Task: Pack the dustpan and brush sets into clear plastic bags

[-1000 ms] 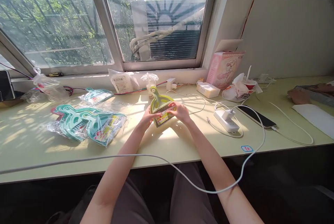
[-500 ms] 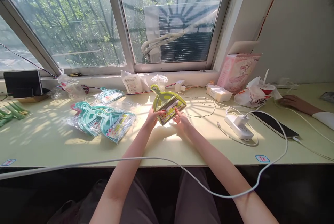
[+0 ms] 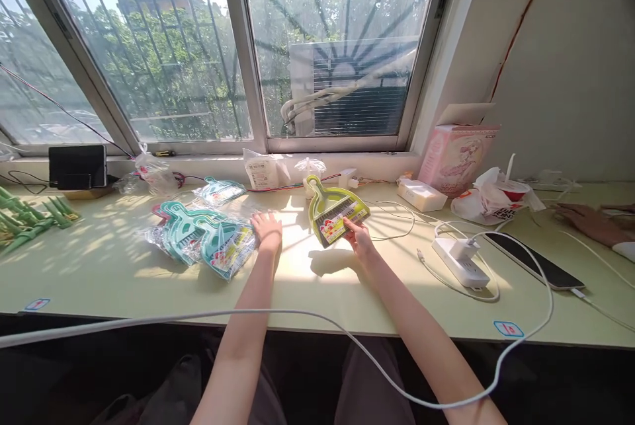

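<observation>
My right hand (image 3: 358, 236) grips a yellow-green dustpan (image 3: 325, 197) by its lower right edge and holds it tilted just above the table. A dark-bristled brush and a printed label card sit in the pan. My left hand (image 3: 268, 229) is open, its fingers stretched toward clear plastic wrapping at the right side of a pile of teal dustpans (image 3: 218, 240). These lie overlapped in clear bags, with a pinkish-red one partly hidden behind them. Farther back lies another bagged teal dustpan (image 3: 221, 190).
A white power strip (image 3: 461, 262), a phone (image 3: 534, 260) and looping cables lie on the right. Behind them stand a small white box (image 3: 421, 193) and a pink box (image 3: 459, 157). Another person's hand (image 3: 588, 223) rests at far right. A white cable (image 3: 307, 312) crosses in front of me.
My left hand has let go of the yellow-green dustpan and moved left toward the bagged teal ones. My right hand alone now holds the dustpan. The view has shifted slightly.
</observation>
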A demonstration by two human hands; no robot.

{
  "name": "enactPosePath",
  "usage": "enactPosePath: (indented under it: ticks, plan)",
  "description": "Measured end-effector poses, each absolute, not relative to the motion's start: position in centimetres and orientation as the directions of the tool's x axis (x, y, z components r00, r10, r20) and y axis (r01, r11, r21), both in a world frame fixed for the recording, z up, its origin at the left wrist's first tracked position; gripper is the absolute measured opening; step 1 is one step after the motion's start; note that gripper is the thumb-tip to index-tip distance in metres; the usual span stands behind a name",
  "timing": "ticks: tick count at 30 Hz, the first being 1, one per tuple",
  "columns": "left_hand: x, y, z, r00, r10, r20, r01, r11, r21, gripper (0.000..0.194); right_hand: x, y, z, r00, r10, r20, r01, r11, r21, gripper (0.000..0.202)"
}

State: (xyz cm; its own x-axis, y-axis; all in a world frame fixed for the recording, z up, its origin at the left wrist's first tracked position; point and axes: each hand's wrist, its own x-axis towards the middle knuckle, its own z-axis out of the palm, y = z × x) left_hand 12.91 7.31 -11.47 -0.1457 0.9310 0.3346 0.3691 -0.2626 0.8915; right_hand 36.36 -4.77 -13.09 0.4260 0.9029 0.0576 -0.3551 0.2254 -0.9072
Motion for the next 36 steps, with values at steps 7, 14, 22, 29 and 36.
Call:
enactPosePath:
  ticks: [7, 14, 22, 29, 36]
  plan:
    - [15.4, 5.9, -13.3, 0.046, 0.950, 0.308, 0.473, -0.292, 0.831, 0.030, 36.5, -4.9, -12.5, 0.440, 0.897, -0.031, -0.394, 0.162, -0.905, 0.030]
    - [17.2, 3.8, -12.3, 0.038, 0.962, 0.270, 0.514, -0.251, 0.820, 0.038, 37.4, -5.0, -12.4, 0.449, 0.893, -0.039, -0.345, 0.133, -0.929, 0.032]
    - [15.2, 5.2, -11.9, -0.021, 0.994, 0.107, 0.466, -0.085, 0.881, 0.029, 37.9, -4.6, -13.1, 0.347, 0.930, -0.119, -0.294, -0.012, -0.956, 0.029]
    - [14.8, 4.6, -10.6, -0.163, 0.938, 0.305, 0.505, -0.186, 0.843, 0.010, 38.6, -4.9, -12.7, 0.272, 0.947, -0.171, -0.236, -0.106, -0.966, 0.021]
    - [14.6, 4.4, -10.3, -0.282, 0.829, 0.483, 0.637, -0.215, 0.740, 0.018, 39.0, -6.0, -12.0, 0.208, 0.962, -0.177, -0.314, -0.106, -0.943, 0.029]
